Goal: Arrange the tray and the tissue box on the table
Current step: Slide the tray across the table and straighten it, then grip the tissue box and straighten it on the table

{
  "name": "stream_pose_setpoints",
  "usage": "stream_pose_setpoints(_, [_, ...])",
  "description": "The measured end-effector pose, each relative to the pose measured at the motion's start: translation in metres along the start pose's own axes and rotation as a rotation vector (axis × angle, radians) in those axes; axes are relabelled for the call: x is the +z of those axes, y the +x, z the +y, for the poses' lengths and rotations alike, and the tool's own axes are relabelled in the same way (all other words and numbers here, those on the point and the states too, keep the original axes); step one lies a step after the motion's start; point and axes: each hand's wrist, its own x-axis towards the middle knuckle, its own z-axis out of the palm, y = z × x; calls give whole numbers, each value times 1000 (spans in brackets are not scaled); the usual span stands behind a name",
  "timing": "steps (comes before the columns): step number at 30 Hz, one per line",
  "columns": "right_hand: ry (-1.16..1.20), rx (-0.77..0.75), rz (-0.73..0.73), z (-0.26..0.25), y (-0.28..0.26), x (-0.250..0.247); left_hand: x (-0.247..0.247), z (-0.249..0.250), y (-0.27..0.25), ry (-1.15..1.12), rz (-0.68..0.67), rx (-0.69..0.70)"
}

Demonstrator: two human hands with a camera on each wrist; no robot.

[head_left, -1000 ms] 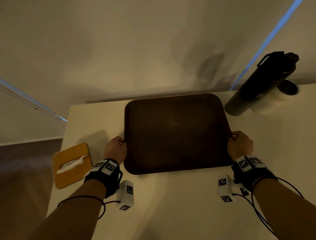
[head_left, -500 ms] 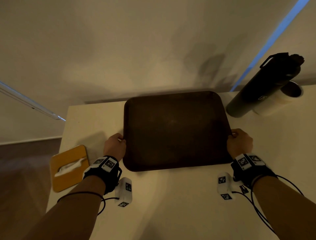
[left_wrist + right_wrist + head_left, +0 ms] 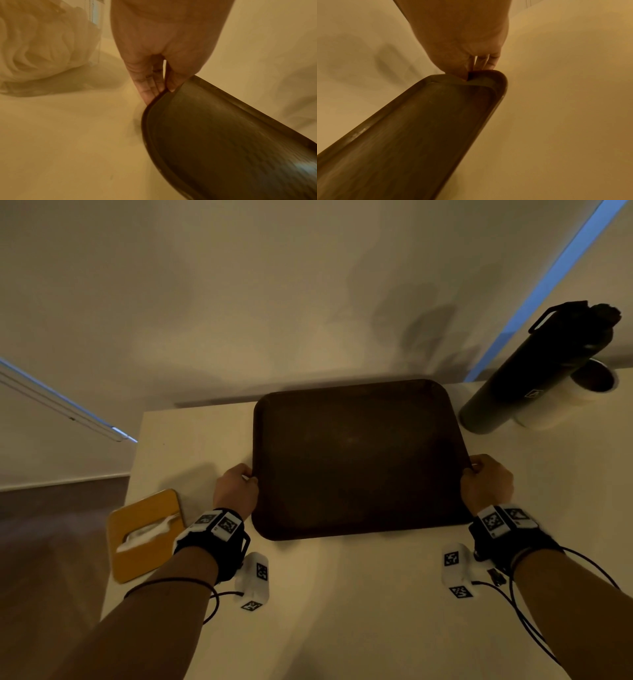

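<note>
A dark brown rectangular tray (image 3: 356,457) lies in the middle of the cream table (image 3: 342,594), its far edge near the wall. My left hand (image 3: 236,487) grips its left rim, thumb on top and fingers under the edge (image 3: 161,88). My right hand (image 3: 486,481) grips the right rim the same way (image 3: 471,71). The tray (image 3: 223,142) holds nothing. The tissue box (image 3: 144,537), with an orange-brown lid and white tissue poking out, sits at the table's left edge, left of my left wrist. Its clear side full of tissue (image 3: 39,44) shows in the left wrist view.
A tall black bottle (image 3: 534,371) stands at the back right, just beyond the tray's far right corner, with a white cup (image 3: 575,395) beside it. The wall runs close behind the table. The floor drops away left of the tissue box.
With both hands on its rims, the tray has moved away from me toward the wall. The tissue box, bottle and cup have stayed put.
</note>
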Motion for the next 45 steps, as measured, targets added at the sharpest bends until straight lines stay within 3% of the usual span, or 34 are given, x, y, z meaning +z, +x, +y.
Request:
stream_pose_setpoints(5, [10, -8, -24, 3, 0, -1, -2, 0, -2, 0, -15, 5])
stream_pose_setpoints(11, [81, -218, 98, -21, -38, -2, -16, 5, -23, -6, 89, 49])
stream_pose_setpoints(17, [265, -404, -220, -75, -113, 24, -38, 2, -70, -106, 215, 109])
stream_pose_setpoints(23, [254, -540, -510, -112, -196, 64, -78, -34, -102, -158, 398, 143])
stream_pose_setpoints(26, [296, -498, -679, -124, -237, 81, -105, -60, -107, -152, 522, 112])
stream_pose_setpoints(29, [322, -440, -784, -132, -273, 98, -132, -87, -96, -137, 561, 38])
stream_pose_setpoints(32, [335, -420, -843, -141, -298, 119, -149, -113, -79, -141, 519, -73])
stream_pose_setpoints(34, [354, -385, -867, -149, -307, 130, -153, -125, -67, -193, 413, -117])
stream_pose_setpoints(37, [357, -347, -877, -159, -316, 145, -150, -142, -48, -306, 242, -146])
stream_pose_setpoints(40, [363, -300, -889, -163, -319, 158, -139, -162, -24, -402, 163, -154])
stream_pose_setpoints(45, [435, -245, -939, -166, -321, 172, -141, -149, -36, -460, 76, -151])
